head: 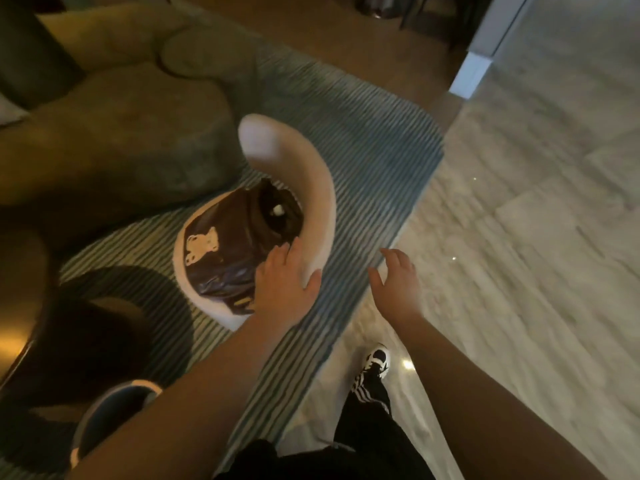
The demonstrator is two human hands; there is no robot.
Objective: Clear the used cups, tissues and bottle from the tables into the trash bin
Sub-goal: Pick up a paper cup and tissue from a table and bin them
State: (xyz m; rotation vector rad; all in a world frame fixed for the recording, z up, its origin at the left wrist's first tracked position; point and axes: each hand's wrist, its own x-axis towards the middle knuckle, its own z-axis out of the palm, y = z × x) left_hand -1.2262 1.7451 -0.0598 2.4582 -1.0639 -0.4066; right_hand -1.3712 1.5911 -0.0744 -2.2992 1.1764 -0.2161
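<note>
Head view, looking down — the left hand (285,284) sits at the centre of the frame, its fingers curled over the near rim of the trash bin (320,216), thumb hooked on the outer side, gripping the pale rim. The bin is white with a raised, curving lid or flap arching up toward the middle of the frame, and it is lined with a dark brown bag (239,244) bearing a pale printed figure; something small and white (277,211) shows down in the bag's opening, too blurred to name. The right hand (394,282) hangs just right of the bin, apart from it, fingers loosely spread and holding nothing. Both bare forearms run in from the lower edge. The bin stands on a blue-striped rug (363,157), near its right border, where pale marble floor (536,220) begins. Upper left, a large olive-green armchair (121,133). Lower centre-right, a black-and-white shoe (377,358) and dark striped trouser leg on the marble.
</note>
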